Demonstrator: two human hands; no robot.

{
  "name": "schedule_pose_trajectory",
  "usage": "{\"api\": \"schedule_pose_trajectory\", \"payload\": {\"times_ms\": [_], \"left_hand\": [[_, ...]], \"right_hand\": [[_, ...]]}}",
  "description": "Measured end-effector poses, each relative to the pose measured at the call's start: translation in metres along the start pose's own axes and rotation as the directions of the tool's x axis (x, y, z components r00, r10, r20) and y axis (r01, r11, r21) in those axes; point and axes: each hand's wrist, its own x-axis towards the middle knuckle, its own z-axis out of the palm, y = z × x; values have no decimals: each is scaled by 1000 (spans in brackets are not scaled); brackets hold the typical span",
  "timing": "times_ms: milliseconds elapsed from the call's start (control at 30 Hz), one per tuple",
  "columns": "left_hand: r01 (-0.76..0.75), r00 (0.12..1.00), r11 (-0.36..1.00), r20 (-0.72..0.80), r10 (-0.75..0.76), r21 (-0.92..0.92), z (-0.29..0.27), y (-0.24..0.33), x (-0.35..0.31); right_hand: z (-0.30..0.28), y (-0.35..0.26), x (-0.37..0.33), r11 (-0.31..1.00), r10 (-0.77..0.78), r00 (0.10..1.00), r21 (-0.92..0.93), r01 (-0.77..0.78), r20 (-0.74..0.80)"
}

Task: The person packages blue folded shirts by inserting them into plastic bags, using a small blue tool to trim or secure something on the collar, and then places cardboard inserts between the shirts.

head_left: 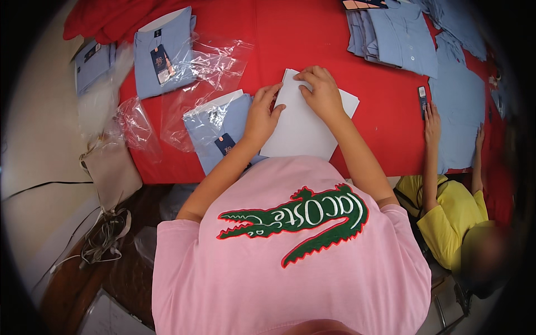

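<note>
A stack of white card sheets lies in front of me on the red tablecloth, its sheets slightly fanned at the right. Along the stack's left edge, my left hand closes with the thumb over the top sheet and the fingers at its side. My right hand bends over the upper part, thumb and fingers pinching at the top sheet. Close by on the left lies a folded light-blue shirt with a dark hang tag; white card shows past its upper edge, and my left forearm partly covers it.
Farther left, another tagged blue shirt lies beside crumpled clear plastic bags. A pile of folded blue shirts is at the far right. To the right, a co-worker in a yellow top handles a blue shirt. Cables hang left.
</note>
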Motion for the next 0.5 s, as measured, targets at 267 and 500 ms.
{"api": "schedule_pose_trajectory", "payload": {"times_ms": [267, 500], "left_hand": [[52, 999, 998, -8, -53, -39, -4, 7, -4], [6, 1000, 1000, 0, -6, 17, -9, 7, -6]], "right_hand": [[-2, -6, 5, 994, 28, 998, 109, -21, -61], [1, -2, 0, 983, -3, 991, 179, 28, -137]]}}
